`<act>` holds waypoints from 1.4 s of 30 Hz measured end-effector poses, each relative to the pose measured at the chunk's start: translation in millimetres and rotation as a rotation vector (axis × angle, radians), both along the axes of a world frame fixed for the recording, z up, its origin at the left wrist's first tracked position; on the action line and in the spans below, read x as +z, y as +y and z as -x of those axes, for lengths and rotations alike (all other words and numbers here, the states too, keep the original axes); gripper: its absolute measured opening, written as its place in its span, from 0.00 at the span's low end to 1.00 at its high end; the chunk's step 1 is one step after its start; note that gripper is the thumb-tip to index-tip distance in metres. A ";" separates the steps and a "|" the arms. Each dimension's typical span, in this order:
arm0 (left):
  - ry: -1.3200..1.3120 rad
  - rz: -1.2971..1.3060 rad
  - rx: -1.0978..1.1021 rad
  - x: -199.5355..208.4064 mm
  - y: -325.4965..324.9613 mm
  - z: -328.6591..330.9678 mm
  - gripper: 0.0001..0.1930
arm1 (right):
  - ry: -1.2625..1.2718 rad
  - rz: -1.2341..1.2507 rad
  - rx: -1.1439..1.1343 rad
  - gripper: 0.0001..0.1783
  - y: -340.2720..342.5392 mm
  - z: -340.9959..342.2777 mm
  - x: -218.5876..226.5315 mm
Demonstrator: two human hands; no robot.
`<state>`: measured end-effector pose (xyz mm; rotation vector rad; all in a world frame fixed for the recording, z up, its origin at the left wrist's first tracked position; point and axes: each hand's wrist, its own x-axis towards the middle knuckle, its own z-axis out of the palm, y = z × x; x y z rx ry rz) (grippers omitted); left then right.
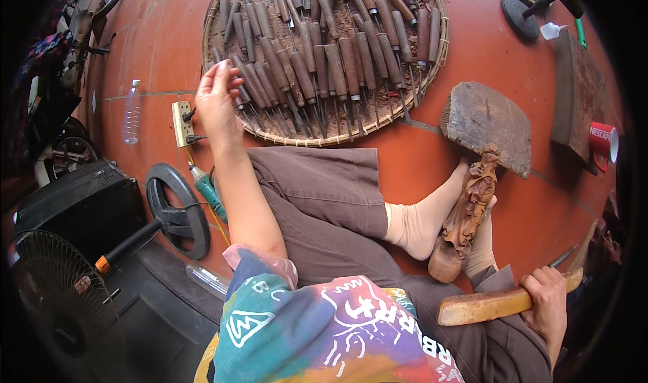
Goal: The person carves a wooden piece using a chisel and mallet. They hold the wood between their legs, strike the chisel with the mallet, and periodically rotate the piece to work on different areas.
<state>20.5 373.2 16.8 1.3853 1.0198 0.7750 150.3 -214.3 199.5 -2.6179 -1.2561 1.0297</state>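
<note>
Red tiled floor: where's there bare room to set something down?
The red tiled floor is bare between the round woven tray and the black round disc, and between the tray and the clear plastic bottle. Crowded: the tray, packed with brown wooden-handled tools, and lower left, around the black round-caged fan.

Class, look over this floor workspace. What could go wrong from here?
1. The left hand is close to the metal-tipped tools and could get nicked.
2. The wooden bat in the right hand might strike the feet beside the carving.
3. The bottle is near the power strip; any liquid might spill onto it.
</note>
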 end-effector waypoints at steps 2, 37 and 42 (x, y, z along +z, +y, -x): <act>0.148 -0.015 -0.079 -11.6 -15.3 -10.8 0.11 | 0.009 0.011 -0.003 0.14 3.1 -0.5 1.2; -0.712 -0.082 -1.980 50.1 -370.1 -90.1 0.19 | -0.161 -0.344 0.059 0.19 -33.2 -14.2 14.6; -0.742 -0.142 -2.035 48.8 -365.7 -100.3 0.22 | -0.080 -0.296 0.030 0.20 -28.4 -14.0 18.9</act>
